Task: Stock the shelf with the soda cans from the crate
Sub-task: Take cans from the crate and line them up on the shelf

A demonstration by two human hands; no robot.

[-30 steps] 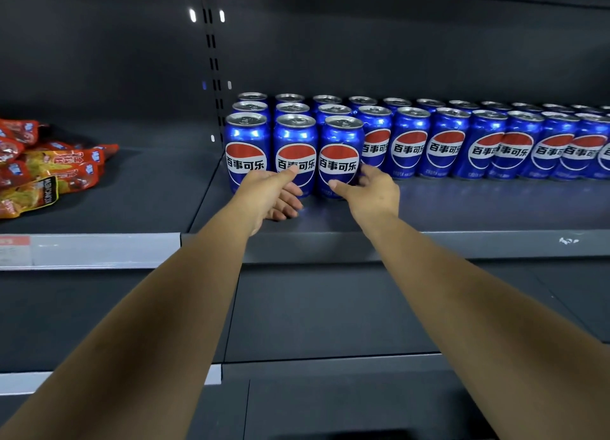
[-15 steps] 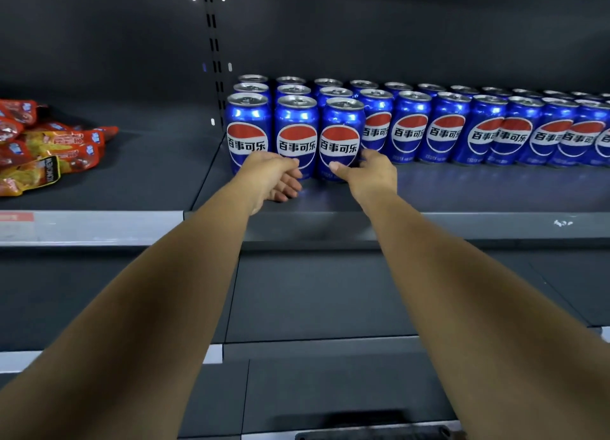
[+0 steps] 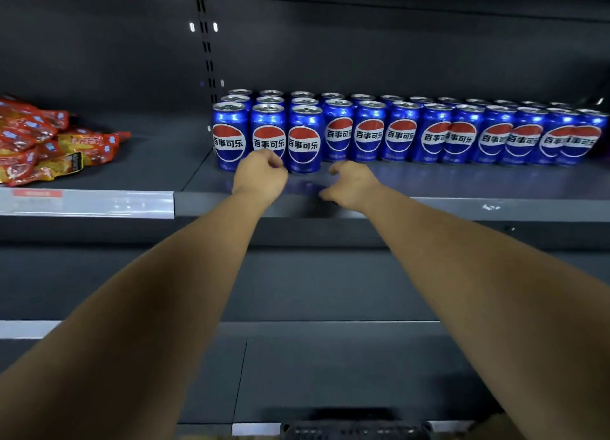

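The dark grey metal shelf (image 3: 429,182) holds many shiny blue metal soda cans (image 3: 369,133). They stand upright in tidy rows, side by side, from the left post to the far right. Each can has a silver top and a round red, white and blue mark with black letters. Three cans stand out in front at the left end. The left hand (image 3: 260,175) is in front of the middle one, fingers clenched and holding nothing. The right hand (image 3: 353,184) is over the shelf's front edge, fingers loose and holding nothing. Red and yellow plastic snack bags (image 3: 49,142) lie to the left. At the bottom edge is a black crate rim (image 3: 356,429); its inside is hidden.
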